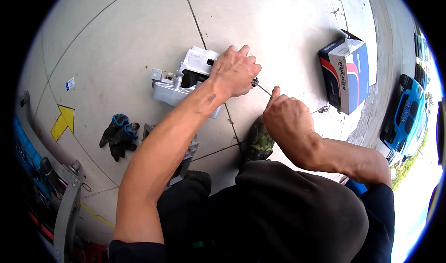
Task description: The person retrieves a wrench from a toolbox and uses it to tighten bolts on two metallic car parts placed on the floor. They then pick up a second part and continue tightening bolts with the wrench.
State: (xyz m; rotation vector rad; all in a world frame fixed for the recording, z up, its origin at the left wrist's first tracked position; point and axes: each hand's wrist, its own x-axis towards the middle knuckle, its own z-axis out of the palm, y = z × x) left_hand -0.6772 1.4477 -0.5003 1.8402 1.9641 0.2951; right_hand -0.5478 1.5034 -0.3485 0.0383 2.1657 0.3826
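A silver cast-metal housing point(173, 93) with a dark opening lies on the concrete floor in front of me. My left hand point(236, 72) is closed over its right end, fingers curled down and partly hidden. Just right of those fingers, a small dark metal fitting point(255, 82) sticks out. From it a thin metal shaft point(265, 90) runs toward my right hand point(290, 119). That hand is wrapped round the tool, which looks like a screwdriver; its handle is hidden in the fist. My right thumb points up along the shaft.
A blue, white and red cardboard box point(346, 74) stands on the right. Black work gloves point(121, 136) lie left of my forearm, near a grey metal part point(186, 158) half hidden by it. A metal-framed cart point(67, 212) is at lower left. Blue car point(409, 114) far right.
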